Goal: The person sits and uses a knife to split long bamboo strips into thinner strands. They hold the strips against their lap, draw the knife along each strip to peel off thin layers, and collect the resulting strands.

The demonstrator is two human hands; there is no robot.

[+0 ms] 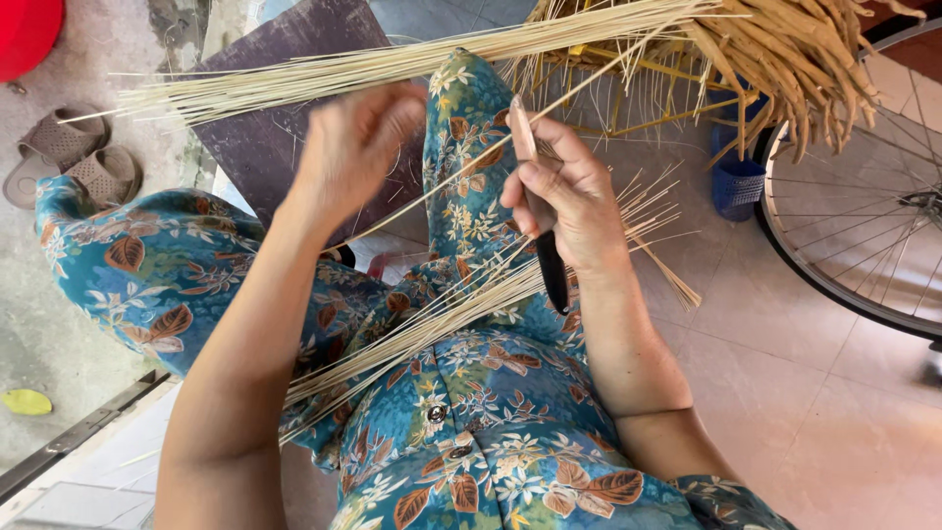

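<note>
My right hand [569,196] grips a knife [549,260] with a dark handle and pale blade pointing up, pressing a thin bamboo strip [589,83] against the blade. My left hand [348,147], blurred with motion, pinches the near end of that same strip. A loose bundle of pale slivers [442,314] lies across my lap on blue floral cloth. A long sheaf of thin strips [324,74] stretches across the top of the view, behind my left hand.
A heap of thick bamboo pieces [795,49] rests on a yellow frame at top right. A bicycle wheel [863,226] stands on the tiled floor at right, near a blue basket [738,186]. Sandals [69,157] and a dark board [275,128] lie at left.
</note>
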